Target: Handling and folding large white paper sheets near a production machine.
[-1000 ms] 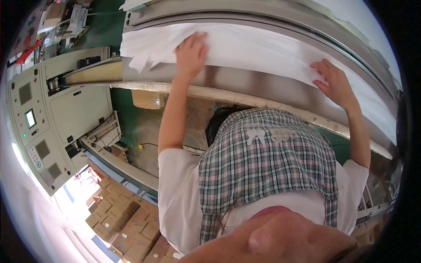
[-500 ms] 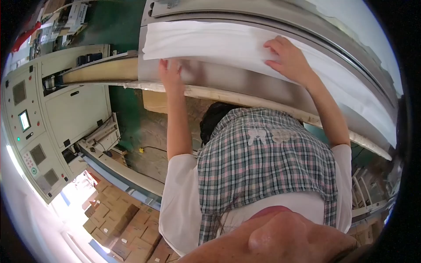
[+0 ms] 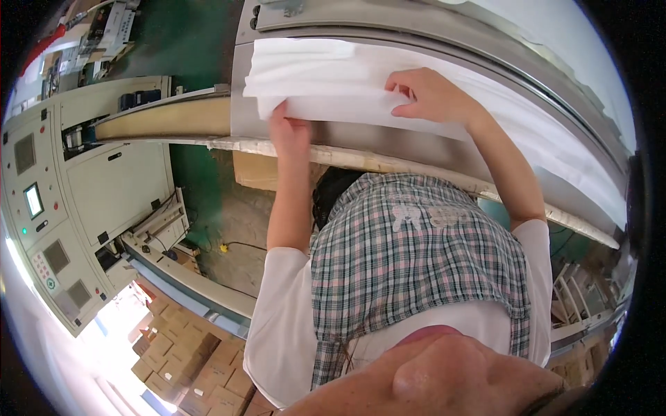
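A long stack of thin white sheet [image 3: 312, 69], paper or cloth I cannot tell, lies in folds over a grey metal bed. Along its near side one layer [image 3: 333, 107] hangs loose toward me. My left hand [image 3: 290, 133], slightly blurred, is closed on this layer near its left end, fingertips at the edge. Farther right, my right hand [image 3: 437, 98] reaches over the sheet with bent fingers and the thumb below, gripping a fold of the layer. The sheet runs on to the right beyond my right forearm.
A padded, pale rail [image 3: 361, 159] edges the metal bed [image 3: 246, 104] in front of my body. Behind the sheet runs a grey machine cover [image 3: 388, 28]. A control cabinet [image 3: 128, 187] with buttons and a small screen stands left; cardboard boxes [image 3: 177, 340] are stacked at lower left.
The near layer of sheet has come down and toward me. My left hand has shifted slightly right onto its edge; my right hand has moved left and a little nearer, its fingers closing.
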A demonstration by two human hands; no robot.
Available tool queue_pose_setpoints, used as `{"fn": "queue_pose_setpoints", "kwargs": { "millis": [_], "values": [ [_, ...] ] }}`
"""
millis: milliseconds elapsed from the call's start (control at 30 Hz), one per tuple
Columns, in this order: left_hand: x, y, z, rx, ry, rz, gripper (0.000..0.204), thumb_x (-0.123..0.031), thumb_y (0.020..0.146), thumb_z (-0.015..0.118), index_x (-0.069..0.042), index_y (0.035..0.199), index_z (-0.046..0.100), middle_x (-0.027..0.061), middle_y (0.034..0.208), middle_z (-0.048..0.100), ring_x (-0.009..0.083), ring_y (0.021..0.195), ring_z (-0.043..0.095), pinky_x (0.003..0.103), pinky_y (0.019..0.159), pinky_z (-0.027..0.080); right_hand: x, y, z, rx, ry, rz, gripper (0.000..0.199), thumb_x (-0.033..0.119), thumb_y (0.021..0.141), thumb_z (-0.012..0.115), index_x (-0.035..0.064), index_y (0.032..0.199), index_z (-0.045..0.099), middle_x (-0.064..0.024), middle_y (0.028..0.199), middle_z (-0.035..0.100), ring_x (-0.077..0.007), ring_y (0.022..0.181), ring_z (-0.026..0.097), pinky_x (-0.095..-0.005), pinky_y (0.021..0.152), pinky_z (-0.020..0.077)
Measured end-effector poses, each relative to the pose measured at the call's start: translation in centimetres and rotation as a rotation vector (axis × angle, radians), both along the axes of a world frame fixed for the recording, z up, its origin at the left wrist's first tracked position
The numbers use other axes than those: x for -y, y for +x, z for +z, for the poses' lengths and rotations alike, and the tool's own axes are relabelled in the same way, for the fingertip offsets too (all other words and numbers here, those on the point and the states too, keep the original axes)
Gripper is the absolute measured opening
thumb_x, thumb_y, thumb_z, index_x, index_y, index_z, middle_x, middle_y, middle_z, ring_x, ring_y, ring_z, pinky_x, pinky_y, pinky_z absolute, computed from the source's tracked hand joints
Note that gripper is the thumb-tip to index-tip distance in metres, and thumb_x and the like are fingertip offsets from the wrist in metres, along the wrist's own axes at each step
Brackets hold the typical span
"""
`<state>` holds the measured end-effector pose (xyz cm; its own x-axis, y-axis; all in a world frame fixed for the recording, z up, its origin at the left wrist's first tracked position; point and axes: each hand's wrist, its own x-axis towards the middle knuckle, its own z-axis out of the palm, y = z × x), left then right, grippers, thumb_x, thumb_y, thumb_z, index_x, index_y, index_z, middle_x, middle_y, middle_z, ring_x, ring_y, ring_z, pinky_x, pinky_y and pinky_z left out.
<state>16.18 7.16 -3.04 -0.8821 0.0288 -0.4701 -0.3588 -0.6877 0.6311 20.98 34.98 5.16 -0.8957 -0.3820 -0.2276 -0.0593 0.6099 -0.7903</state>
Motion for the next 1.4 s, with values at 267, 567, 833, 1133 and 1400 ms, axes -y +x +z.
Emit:
{"fn": "queue_pose_setpoints", "kwargs": {
  "millis": [267,567,833,1133,1400],
  "values": [
    [1.7,-4.8,5.2,-0.325,-0.453,0.156,0.030,-0.006,0.083,0.053,-0.003,0.111,0.044,0.0096,0.104,0.054,0.0191,0.090,0.056,0.030,0.075,0.050,2.7,3.2,2.8,-0.637,0.161,-0.138,0.015,0.003,0.065,0.061,0.0074,0.078,0.055,-0.0045,0.076,0.054,-0.0238,0.066,0.052,-0.0296,0.057,0.0445],
    [3.7,-11.1,2.6,-0.445,-1.048,-0.289,0.046,-0.007,0.070,0.065,-0.002,0.112,0.045,0.0068,0.079,0.058,0.0110,0.068,0.053,0.022,0.056,0.042,2.8,0.4,-2.6,-0.766,0.207,-0.148,0.018,0.002,0.065,0.062,0.0053,0.080,0.054,-0.0066,0.094,0.056,-0.0247,0.085,0.052,-0.0323,0.072,0.0459],
    [5.3,-13.2,2.0,-0.575,-1.266,-0.499,0.041,-0.010,0.069,0.067,0.000,0.106,0.051,0.0041,0.075,0.061,0.0077,0.063,0.052,0.023,0.058,0.043,2.8,0.6,0.0,-0.721,0.109,-0.190,0.015,0.001,0.067,0.059,0.0053,0.079,0.052,-0.0066,0.096,0.057,-0.0260,0.085,0.054,-0.0333,0.071,0.0461],
    [4.4,-12.9,4.4,-0.534,-0.968,-0.602,0.037,-0.010,0.072,0.067,-0.005,0.106,0.053,0.0062,0.084,0.062,0.0086,0.071,0.055,0.022,0.059,0.043,0.7,-5.9,0.8,-0.258,-0.139,-0.348,0.019,0.013,0.080,0.057,0.0036,0.096,0.054,-0.0067,0.078,0.060,-0.0146,0.074,0.057,-0.0275,0.064,0.0447],
    [4.7,-14.9,5.5,-0.559,-1.198,-0.840,0.023,-0.011,0.071,0.068,-0.005,0.091,0.058,0.0007,0.076,0.061,0.0082,0.072,0.055,0.021,0.060,0.042,4.8,-15.2,1.8,0.057,-0.031,-0.011,0.066,0.036,0.069,0.067,-0.0093,0.113,0.047,-0.0230,0.117,0.050,-0.0306,0.108,0.049,-0.0343,0.092,0.0380]
  ]
}}
